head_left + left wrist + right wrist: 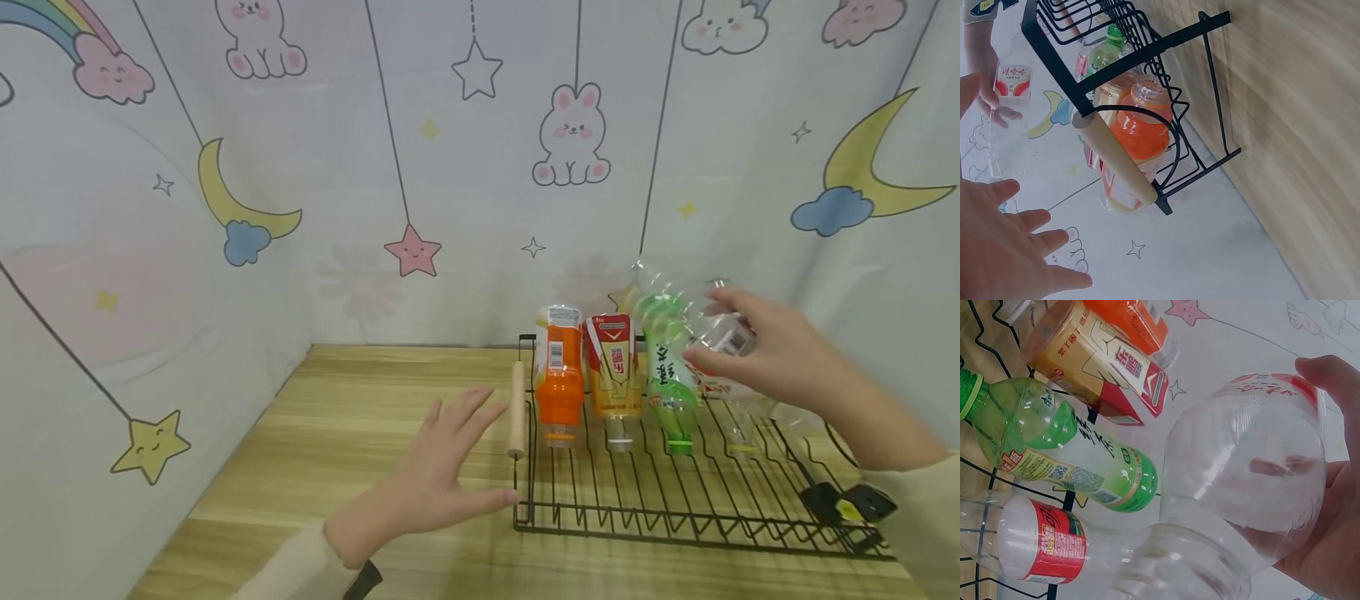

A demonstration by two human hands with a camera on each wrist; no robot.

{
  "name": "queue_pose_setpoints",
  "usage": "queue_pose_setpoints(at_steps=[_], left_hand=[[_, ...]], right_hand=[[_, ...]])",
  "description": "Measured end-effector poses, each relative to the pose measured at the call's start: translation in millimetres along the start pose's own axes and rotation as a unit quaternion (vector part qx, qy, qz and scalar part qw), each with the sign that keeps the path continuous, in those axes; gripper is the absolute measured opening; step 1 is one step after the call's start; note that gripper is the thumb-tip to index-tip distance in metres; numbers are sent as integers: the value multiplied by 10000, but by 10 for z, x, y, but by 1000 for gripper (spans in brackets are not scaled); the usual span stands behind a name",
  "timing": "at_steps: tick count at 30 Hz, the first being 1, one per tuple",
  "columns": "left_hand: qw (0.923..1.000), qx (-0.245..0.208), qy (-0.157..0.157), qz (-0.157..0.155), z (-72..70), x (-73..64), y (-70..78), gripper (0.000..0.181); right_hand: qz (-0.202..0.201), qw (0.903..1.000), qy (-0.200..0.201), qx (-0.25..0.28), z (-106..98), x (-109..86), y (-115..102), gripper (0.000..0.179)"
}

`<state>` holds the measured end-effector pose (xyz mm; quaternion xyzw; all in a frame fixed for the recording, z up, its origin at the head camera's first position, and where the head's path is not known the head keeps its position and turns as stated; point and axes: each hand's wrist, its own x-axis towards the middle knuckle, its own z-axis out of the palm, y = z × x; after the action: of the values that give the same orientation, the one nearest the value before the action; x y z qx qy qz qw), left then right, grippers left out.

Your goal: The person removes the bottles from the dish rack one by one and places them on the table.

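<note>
Head view: the right hand grips a clear bottle, thumb and fingers curled round it, above the wire rack toward its back edge, right of middle. The left hand holds nothing; its fingers are spread, just beside the wooden handle on the rack's left edge. From that edge, an orange bottle, a yellow-and-red bottle and a green bottle are set in a row, necks toward the front edge.

Left wrist view: the left hand's spread fingers are apart from the handle.

Right wrist view: fingers show through the clear bottle's wall. Whether it touches the red-labelled bottle cannot be told
</note>
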<state>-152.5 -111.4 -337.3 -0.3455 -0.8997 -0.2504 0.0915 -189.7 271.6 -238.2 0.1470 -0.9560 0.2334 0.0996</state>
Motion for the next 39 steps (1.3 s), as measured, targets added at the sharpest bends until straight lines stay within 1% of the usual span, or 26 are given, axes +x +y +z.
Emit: queue_pose_setpoints(at_steps=[5,11,16,18,24,26,32,36,39], left_hand=[[9985,426,158,303,-85,28,45,89],[9932,828,373,727,-181,82,91,87],[9891,1100,404,890,-247,151,144,86],[9881,1169,402,913,-269,175,171,85],[9828,1334,500,1172,-312,248,244,84],[9801,1399,557,1292,-320,276,266,84],[9699,1632,743,1648,-329,369,324,83],[9678,1670,782,1712,-331,430,360,84],[9664,1720,817,1725,-329,471,374,82]], right_hand=[[-235,9996,-129,80,57,-10,-108,83],[-319,9990,-311,55,101,-20,-225,79],[-499,9978,-428,26,138,-8,-285,77],[-575,9973,-454,-5,151,-2,-312,77],[-686,9957,-614,43,186,8,-397,79],[-781,9950,-626,39,201,9,-421,78],[-933,9919,-823,272,235,20,-498,76],[-1078,9894,-884,408,260,37,-540,70],[-1103,9872,-1010,553,286,55,-566,66]])
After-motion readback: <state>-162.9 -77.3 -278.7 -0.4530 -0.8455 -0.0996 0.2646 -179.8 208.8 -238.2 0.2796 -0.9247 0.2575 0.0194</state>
